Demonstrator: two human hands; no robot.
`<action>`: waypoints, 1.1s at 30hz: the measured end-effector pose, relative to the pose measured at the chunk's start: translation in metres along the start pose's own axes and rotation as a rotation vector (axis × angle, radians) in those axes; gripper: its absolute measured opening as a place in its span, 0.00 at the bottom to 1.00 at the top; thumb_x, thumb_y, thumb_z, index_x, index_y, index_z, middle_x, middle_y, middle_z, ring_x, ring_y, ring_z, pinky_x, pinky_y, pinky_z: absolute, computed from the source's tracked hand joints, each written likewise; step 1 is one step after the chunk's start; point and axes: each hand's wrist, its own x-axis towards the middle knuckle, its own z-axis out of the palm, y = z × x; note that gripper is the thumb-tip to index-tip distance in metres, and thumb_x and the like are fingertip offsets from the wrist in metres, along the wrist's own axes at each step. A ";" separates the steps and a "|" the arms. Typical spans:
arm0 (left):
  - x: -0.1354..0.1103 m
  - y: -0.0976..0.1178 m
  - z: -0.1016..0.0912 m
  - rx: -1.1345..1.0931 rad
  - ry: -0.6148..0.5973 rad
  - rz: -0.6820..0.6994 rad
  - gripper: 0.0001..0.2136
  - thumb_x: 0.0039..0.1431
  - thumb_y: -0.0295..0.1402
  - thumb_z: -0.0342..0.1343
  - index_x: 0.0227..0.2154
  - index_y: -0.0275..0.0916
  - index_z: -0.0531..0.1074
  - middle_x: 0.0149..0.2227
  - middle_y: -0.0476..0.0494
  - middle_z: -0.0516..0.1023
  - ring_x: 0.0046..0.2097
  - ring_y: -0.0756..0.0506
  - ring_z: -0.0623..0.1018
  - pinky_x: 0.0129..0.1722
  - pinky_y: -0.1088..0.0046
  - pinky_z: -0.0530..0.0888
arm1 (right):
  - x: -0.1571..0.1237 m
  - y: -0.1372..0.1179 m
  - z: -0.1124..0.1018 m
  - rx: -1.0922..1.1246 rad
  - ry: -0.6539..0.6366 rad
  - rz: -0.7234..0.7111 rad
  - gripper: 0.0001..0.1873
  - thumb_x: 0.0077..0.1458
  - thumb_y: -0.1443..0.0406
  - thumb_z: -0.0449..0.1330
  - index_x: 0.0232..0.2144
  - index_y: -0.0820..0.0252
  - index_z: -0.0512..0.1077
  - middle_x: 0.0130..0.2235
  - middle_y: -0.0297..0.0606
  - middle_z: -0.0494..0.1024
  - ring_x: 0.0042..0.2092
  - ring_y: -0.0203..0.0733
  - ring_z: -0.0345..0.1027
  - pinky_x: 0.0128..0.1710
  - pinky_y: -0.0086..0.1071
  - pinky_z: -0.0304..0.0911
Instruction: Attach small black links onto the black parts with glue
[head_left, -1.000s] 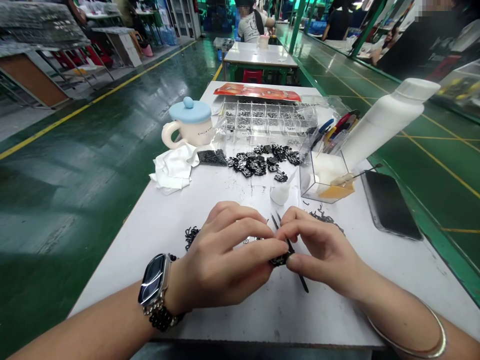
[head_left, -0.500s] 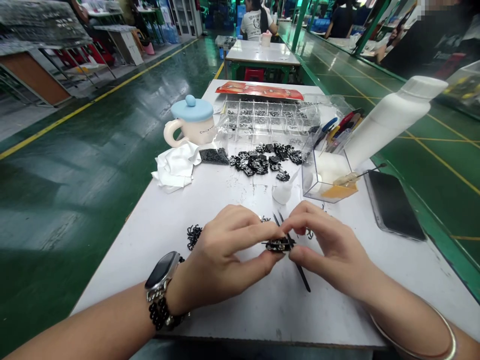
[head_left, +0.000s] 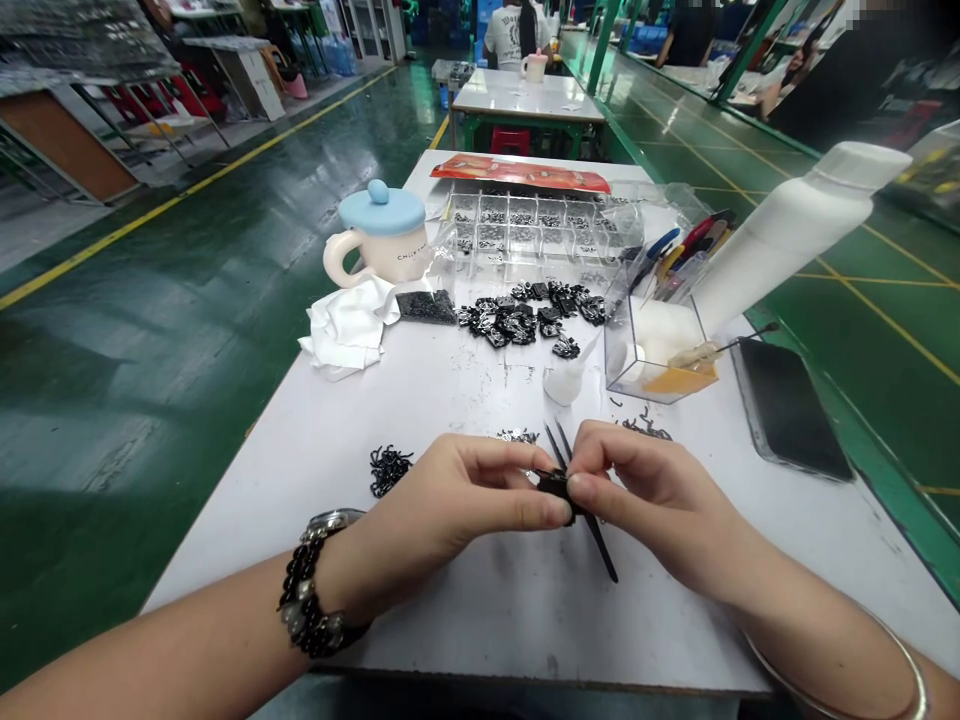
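Crumpled white cloth [head_left: 347, 330] lay beside rounded mug [head_left: 390, 255] with smooth blue lid [head_left: 382, 211]. Nearer, curled black pieces [head_left: 390, 471] sat heaped on smooth white surface [head_left: 465, 625]. Left hand [head_left: 465, 500] pinched small black part [head_left: 553, 484] above surface. Right hand [head_left: 645, 490], fingers drawn together, gripped slim pointed tweezers [head_left: 602, 552] against it. Farther right: clear box [head_left: 618, 345], smooth white bottle [head_left: 799, 245], dark glossy phone [head_left: 791, 410].

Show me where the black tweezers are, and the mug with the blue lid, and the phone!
Black tweezers [head_left: 603, 550]: head view, on the lower shaft.
Mug [head_left: 388, 258]: head view, on the pale body, under the lid.
Phone [head_left: 792, 408]: head view, middle of its dark face.
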 end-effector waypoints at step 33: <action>0.003 0.002 0.004 -0.087 0.057 -0.042 0.03 0.48 0.26 0.60 0.27 0.34 0.76 0.27 0.48 0.74 0.32 0.51 0.71 0.34 0.77 0.65 | 0.011 0.016 -0.005 -0.061 0.333 -0.017 0.14 0.53 0.56 0.61 0.38 0.57 0.67 0.30 0.33 0.68 0.31 0.35 0.62 0.30 0.29 0.59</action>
